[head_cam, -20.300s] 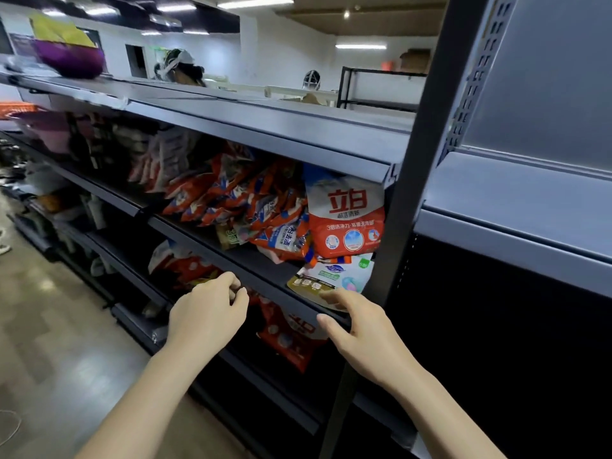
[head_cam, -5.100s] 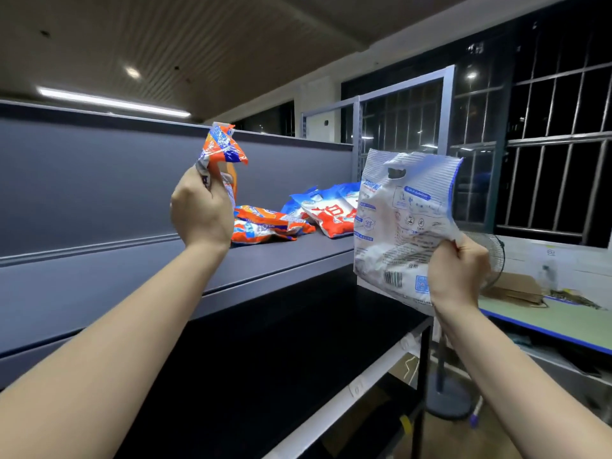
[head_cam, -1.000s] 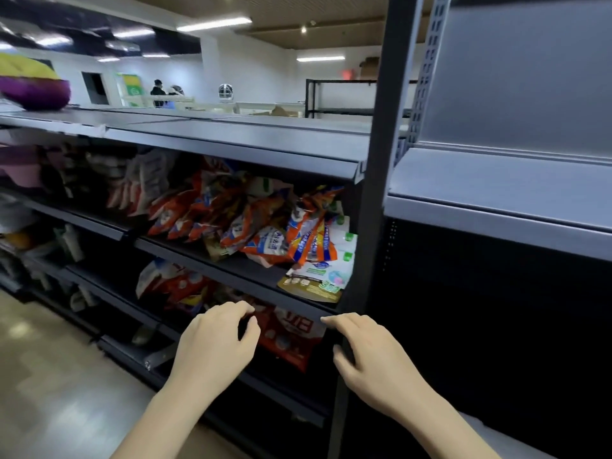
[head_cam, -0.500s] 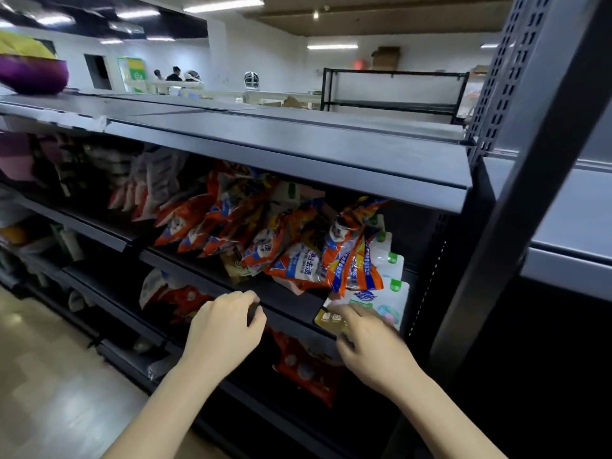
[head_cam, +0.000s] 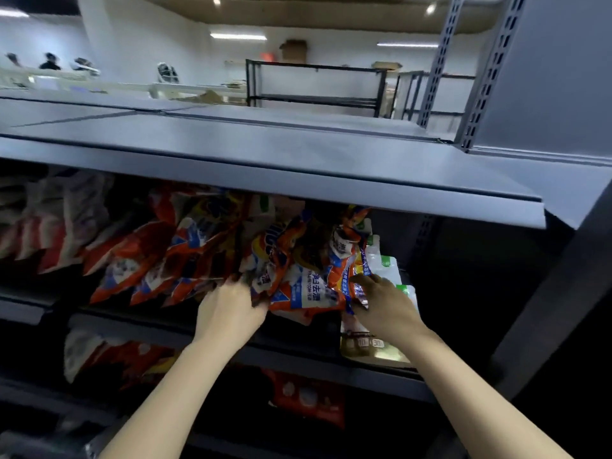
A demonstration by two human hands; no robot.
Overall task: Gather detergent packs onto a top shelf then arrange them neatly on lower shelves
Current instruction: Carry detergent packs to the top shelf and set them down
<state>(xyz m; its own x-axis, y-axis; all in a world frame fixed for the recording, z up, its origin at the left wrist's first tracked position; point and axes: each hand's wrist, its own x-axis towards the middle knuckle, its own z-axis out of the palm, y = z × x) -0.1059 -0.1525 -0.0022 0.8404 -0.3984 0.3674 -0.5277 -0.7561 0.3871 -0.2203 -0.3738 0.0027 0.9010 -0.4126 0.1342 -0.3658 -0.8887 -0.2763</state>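
Note:
Several orange, blue and white detergent packs (head_cam: 142,260) lean in a crowded row on the middle shelf (head_cam: 291,357). My left hand (head_cam: 228,309) reaches into the row and holds the left side of an orange-and-white pack (head_cam: 304,289); its fingertips are buried among the packs. My right hand (head_cam: 385,303) pinches the lower edge of a narrow orange pack (head_cam: 344,270) at the row's right end. A white pouch with a green cap (head_cam: 385,263) stands behind my right hand. The grey top shelf (head_cam: 265,154) above is bare.
A flat pouch with a gold bottom (head_cam: 364,347) overhangs the shelf edge under my right wrist. Red packs (head_cam: 308,399) lie on the shelf below. A dark upright post (head_cam: 546,309) borders the bay on the right. People and a black rack (head_cam: 314,84) stand far behind.
Both hands have gone up from the shelf's front edge into the row of packs. My view has moved closer and to the left.

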